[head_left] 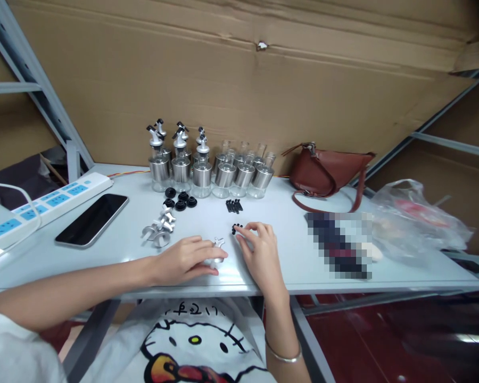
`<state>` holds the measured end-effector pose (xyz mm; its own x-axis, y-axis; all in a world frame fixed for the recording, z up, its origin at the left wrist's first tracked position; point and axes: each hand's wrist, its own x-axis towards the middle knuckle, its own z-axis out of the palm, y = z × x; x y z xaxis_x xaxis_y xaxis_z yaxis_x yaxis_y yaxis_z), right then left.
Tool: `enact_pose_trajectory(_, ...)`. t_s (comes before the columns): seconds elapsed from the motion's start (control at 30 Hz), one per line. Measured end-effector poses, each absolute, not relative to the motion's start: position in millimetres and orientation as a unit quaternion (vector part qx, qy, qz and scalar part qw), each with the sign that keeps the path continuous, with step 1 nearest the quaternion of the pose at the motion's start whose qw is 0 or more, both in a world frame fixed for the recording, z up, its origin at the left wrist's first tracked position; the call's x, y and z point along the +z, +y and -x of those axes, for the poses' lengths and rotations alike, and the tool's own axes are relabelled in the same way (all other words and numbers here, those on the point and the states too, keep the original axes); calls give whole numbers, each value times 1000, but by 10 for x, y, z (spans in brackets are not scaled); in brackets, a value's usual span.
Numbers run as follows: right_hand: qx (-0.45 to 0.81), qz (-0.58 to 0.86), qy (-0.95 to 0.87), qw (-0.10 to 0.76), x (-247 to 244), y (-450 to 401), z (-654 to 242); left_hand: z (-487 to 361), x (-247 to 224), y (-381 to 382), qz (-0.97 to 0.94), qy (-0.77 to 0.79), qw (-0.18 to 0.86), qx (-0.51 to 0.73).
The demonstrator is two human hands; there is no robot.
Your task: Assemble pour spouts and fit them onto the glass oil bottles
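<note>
My left hand (186,260) is closed around a small silver pourer spout (219,246) at the table's front edge, thumb and fingers on either side of its base. My right hand (261,250) reaches over several tiny black pieces (234,230). Its index fingertip touches or nearly touches them, and the thumb is held apart. Beyond lies a group of small black levers (234,205). More silver spouts (159,230) lie left of my hands, with black ribbed stoppers (181,201) behind them.
Glass bottles with steel bands (225,175) stand at the back, several of them topped with spouts (179,141). A phone (92,219) and a power strip (51,205) lie left. On the right are a brown bag (323,170), a blurred dark item (337,247) and a plastic bag (419,223).
</note>
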<state>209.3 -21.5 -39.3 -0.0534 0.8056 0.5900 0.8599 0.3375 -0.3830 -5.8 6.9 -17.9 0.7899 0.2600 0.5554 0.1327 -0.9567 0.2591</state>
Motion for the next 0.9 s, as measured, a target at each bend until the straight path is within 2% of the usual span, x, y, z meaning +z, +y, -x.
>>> enact_pose_trajectory(0.37,-15,567,-729,383,-436,-205,-2124,43,-196,71,-939,95,121,308)
enact_pose_trajectory(0.6,7,531,-781,328,-298,-306,-1993,36,-195,72,-938,98,107,316)
enact_pose_trajectory(0.77,73,487,-800,342,-304,-337,-1796,33,-195,72,-939,88,100,318)
enact_pose_trajectory(0.9,54,479,-800,358,-328,-323,-1788,37,-182,70,-942,95,109,303)
